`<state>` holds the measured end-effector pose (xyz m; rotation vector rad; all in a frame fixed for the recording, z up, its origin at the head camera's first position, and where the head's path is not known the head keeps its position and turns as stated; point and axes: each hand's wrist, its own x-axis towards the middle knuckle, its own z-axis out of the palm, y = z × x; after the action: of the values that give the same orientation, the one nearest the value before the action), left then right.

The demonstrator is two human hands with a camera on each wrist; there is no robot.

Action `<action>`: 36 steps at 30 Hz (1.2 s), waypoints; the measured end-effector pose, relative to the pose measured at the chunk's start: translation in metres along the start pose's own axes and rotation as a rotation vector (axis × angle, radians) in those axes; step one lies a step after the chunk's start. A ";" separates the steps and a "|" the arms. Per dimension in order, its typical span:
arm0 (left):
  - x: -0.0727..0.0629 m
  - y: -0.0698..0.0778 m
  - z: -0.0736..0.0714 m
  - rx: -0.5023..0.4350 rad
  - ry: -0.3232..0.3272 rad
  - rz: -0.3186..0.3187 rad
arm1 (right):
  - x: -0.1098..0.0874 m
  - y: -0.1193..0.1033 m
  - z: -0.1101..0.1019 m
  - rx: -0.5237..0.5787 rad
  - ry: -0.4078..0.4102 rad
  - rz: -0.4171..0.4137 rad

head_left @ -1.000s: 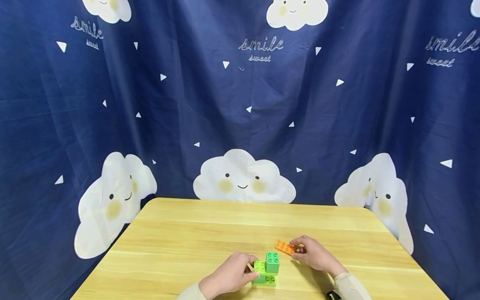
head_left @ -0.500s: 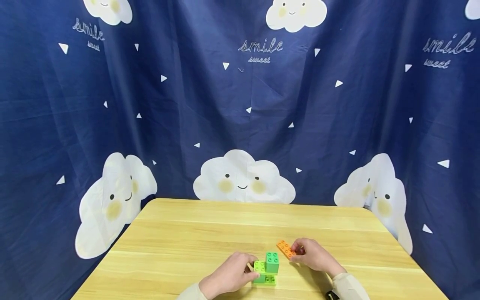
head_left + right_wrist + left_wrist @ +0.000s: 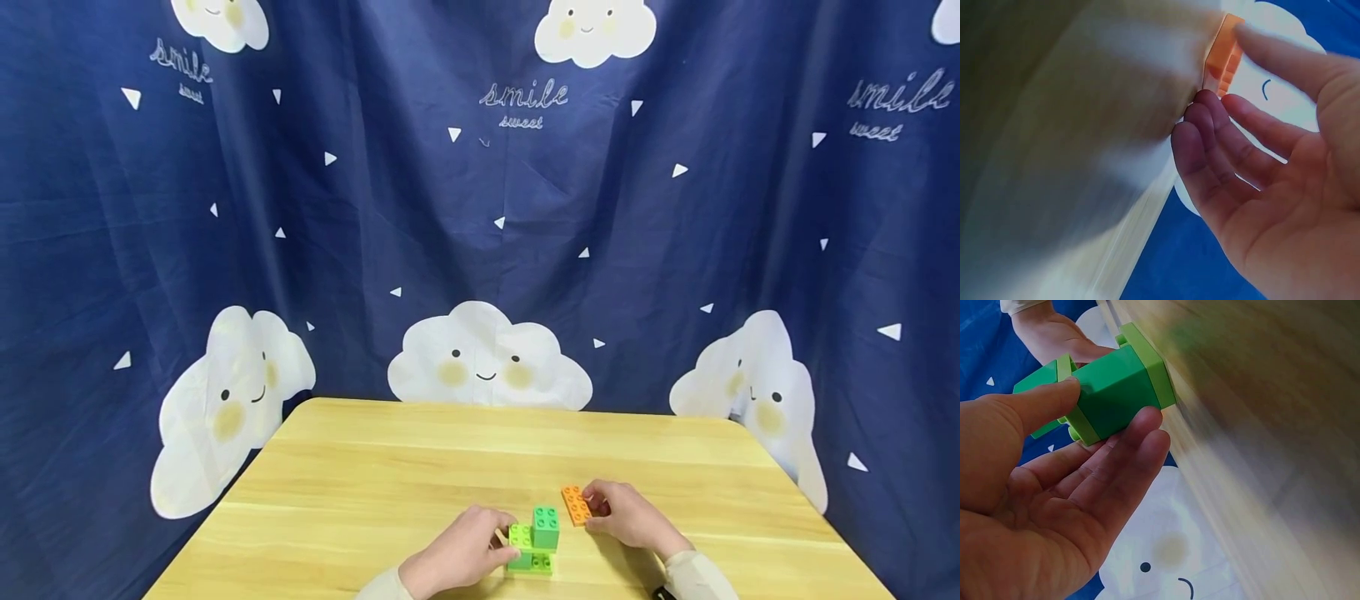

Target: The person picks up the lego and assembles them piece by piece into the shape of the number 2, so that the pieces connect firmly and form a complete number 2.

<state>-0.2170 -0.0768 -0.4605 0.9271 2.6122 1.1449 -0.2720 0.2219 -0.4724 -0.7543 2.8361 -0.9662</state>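
Observation:
My left hand (image 3: 461,546) grips a small stack of toy building bricks from its left side, thumb on the near face and fingers behind. The stack has a lime plate (image 3: 542,564) at the bottom, a green brick (image 3: 1116,387) on it, another lime plate (image 3: 520,536), and a second green brick (image 3: 546,527) on top at the right. To the right of the stack, my right hand (image 3: 628,512) pinches a flat orange eight-stud brick (image 3: 577,506) by its right side, between thumb and index finger. That brick lies flat on the table, studs up.
Both hands work near the front of a light wooden table (image 3: 420,450). A dark blue curtain (image 3: 420,217) with white smiling clouds hangs behind and along the sides. A black band (image 3: 663,593) shows at my right wrist.
The orange brick has turned clockwise on the table, from slanting to nearly pointing away from me, with my right hand following slightly. My left hand and the green stack stay in place.

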 end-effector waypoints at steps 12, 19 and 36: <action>-0.001 -0.002 0.000 -0.021 -0.003 -0.003 | 0.001 -0.002 0.004 -0.023 -0.006 -0.037; 0.000 -0.002 0.003 -0.051 -0.015 -0.029 | -0.003 -0.004 0.003 0.009 -0.026 -0.023; -0.001 -0.003 0.002 -0.033 -0.012 0.012 | -0.003 -0.002 0.001 -0.006 -0.048 -0.068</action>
<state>-0.2172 -0.0778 -0.4640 0.9413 2.5734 1.1779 -0.2687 0.2217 -0.4723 -0.8679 2.7904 -0.9356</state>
